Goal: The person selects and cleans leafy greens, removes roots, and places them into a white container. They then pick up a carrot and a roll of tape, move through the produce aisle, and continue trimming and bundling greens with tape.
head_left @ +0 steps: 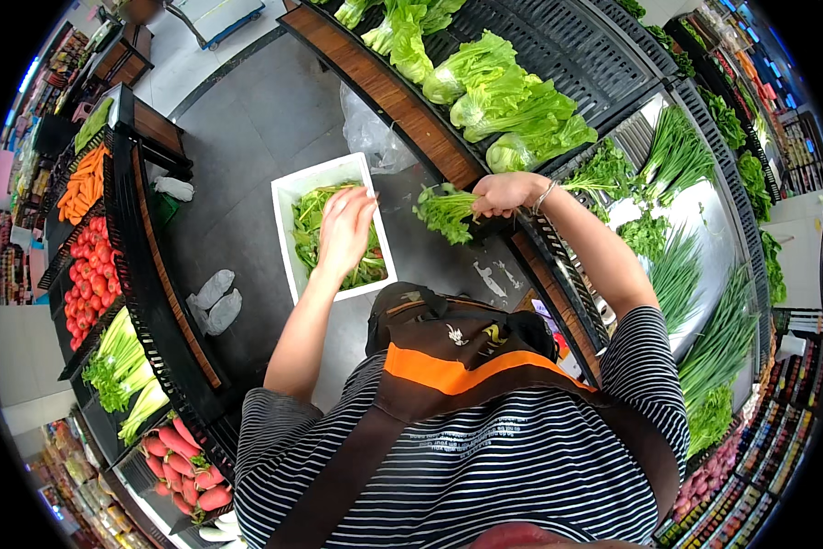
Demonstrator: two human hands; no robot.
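Observation:
My right hand grips a small bunch of leafy green herbs by its stems, just beyond the edge of the display stand. To the left, my left hand hovers over a white foam box on the floor, its fingers slightly bent; nothing is plainly seen in them. Loose green leaves and stems fill much of the box. Beside my right forearm, more leafy herbs lie on a metal tray, along with bundles of thin green stalks.
Lettuce heads line the wood-edged stand ahead. A left-hand stand holds carrots, tomatoes, celery and red radishes. Clear plastic bags and white bundles lie on the floor near the box.

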